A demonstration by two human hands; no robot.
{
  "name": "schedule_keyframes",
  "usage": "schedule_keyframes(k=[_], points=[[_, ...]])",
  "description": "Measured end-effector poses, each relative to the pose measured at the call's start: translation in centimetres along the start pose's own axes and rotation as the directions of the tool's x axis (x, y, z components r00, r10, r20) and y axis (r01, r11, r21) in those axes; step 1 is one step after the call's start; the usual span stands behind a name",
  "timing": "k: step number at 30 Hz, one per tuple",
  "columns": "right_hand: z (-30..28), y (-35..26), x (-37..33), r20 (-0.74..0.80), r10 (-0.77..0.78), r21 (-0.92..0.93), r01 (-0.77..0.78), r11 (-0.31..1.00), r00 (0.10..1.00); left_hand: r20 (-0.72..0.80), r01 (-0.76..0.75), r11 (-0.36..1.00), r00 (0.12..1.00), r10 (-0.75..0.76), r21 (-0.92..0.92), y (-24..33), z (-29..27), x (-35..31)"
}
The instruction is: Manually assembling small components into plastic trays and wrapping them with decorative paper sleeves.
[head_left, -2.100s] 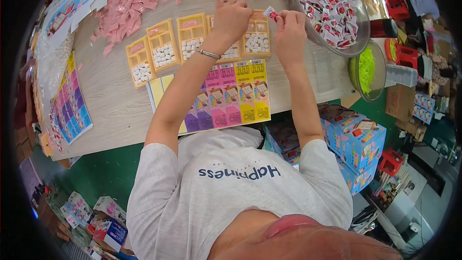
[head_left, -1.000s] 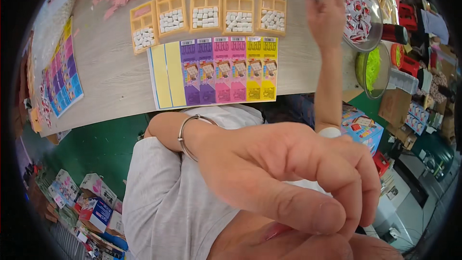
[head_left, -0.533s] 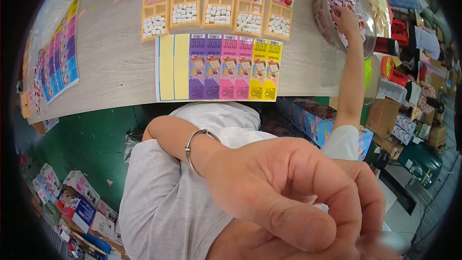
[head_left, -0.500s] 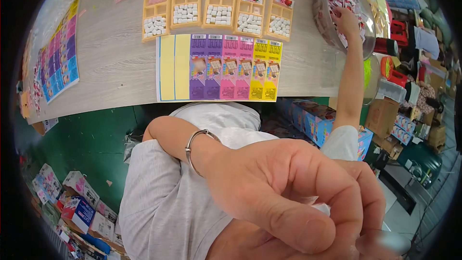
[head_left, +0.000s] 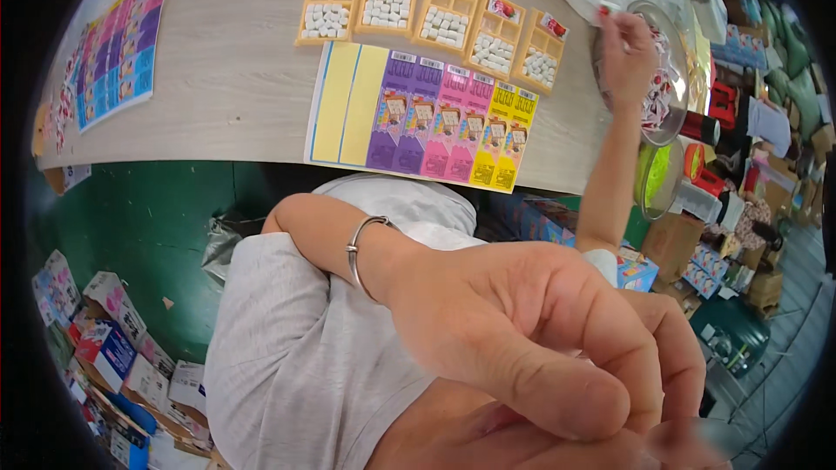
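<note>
My right hand has lifted out of the bowl by the table's right edge, pinching what looks like a red packet, so one is out. My left hand curls loosely short of the near edge, contents unclear. Five trays lie beyond the card sheet.

From my head, my 1 fisheye view looks down and forward, bending straight edges at its rim; my left hand looms very near at 5 o'clock, while the table lies farther off, toward 12 o'clock.
</note>
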State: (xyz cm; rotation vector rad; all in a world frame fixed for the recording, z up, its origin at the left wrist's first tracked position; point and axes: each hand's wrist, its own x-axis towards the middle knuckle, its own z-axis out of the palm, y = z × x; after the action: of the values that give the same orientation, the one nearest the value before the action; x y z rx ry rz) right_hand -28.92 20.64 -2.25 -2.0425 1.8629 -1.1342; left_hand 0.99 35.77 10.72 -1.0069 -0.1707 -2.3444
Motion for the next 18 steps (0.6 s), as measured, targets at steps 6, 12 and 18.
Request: schedule_keyframes(k=[6,12,18], points=[[10.9,-4.4,-1.6,0.314,0.065,0.745,-0.288,0.602,0.947,-0.065,-0.01,0.999,0.998,0.012,0.035,0.7,1.3,-0.7],[13.7,-6.0,-2.9,0.432,0.211,0.832,-0.478,0.282,0.877,-0.06,0.015,0.999,0.998,-0.013,0.046,1.1,2.8,-1.5],[15.6,-5.0,-0.5,0.287,0.273,0.527,-0.39,0.755,0.918,-0.028,0.076,0.996,0.997,-0.077,-0.042,1.5,3.1,-2.1]])
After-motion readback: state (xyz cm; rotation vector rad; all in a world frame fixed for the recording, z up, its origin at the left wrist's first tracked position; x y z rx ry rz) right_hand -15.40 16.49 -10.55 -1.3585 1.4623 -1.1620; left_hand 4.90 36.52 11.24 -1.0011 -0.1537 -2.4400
